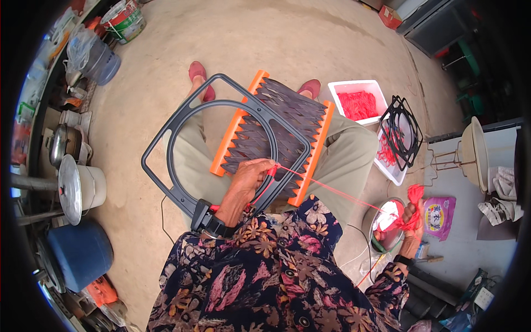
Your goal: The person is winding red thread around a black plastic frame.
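Note:
A dark grey plastic frame (178,123), square outside with a round opening, lies tilted across my lap. My left hand (246,182) is closed on the inner ring's right side, pinching red string wound round it there. From that spot the red string (326,186) runs taut to the right. At its other end my right hand (411,220), held out to the right, is closed round a bunched hank of red string (415,193). Under the frame, across my knees, rests a rack of dark pointed strips between two orange bars (313,160).
At right are a white box (333,87) of red string and another white box (399,178) with black frames (399,133) over it. A metal bowl (369,218) sits below my right hand, beside a purple packet (440,218). Pots and a blue bucket (80,252) line the left.

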The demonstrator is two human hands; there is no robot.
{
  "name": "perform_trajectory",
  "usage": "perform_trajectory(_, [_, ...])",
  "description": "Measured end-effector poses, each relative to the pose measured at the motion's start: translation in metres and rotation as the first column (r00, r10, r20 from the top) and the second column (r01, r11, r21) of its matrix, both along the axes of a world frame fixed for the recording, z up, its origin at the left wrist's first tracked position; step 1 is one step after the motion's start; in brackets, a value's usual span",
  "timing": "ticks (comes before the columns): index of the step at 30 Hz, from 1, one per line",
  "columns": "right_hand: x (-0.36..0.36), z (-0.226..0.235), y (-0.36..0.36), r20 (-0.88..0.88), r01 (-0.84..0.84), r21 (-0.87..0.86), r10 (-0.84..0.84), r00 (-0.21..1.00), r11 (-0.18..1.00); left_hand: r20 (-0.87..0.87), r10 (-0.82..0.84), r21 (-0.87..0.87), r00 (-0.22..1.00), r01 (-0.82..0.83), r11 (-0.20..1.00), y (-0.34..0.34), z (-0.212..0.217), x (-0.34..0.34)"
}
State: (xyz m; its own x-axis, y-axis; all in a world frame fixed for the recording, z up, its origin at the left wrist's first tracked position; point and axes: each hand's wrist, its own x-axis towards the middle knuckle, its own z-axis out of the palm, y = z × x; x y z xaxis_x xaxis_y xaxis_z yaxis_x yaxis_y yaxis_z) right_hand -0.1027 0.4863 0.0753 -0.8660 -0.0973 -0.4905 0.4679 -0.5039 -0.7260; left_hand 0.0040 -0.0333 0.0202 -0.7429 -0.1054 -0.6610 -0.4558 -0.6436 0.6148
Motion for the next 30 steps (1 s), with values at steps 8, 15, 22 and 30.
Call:
perform_trajectory(8, [-0.048, 0.093, -0.034, -0.274, 0.025, 0.103, 0.004, 0.962, 0.994, -0.071, -0.186, 0.051, 0.980, 0.189, 0.981, 0.001, -0.023, 0.002])
perform_trajectory(15, [-0.055, 0.047, -0.001, -0.169, 0.076, 0.548, 0.021, 0.985, 0.833, -0.031, -0.126, 0.216, 0.992, 0.129, 0.968, 0.004, 0.001, 0.002])
perform_trajectory(22, [-0.042, 0.037, 0.000, -0.231, 0.239, 0.437, -0.148, 0.962, 0.867, -0.161, -0.145, 0.232, 0.976, 0.181, 0.956, 0.006, -0.018, 0.007])
perform_trajectory(30, [-0.028, 0.047, -0.098, -0.175, 0.044, 0.634, 0.089, 0.981, 0.772, 0.000, -0.110, 0.151, 0.994, 0.108, 0.983, 0.009, -0.008, 0.004])
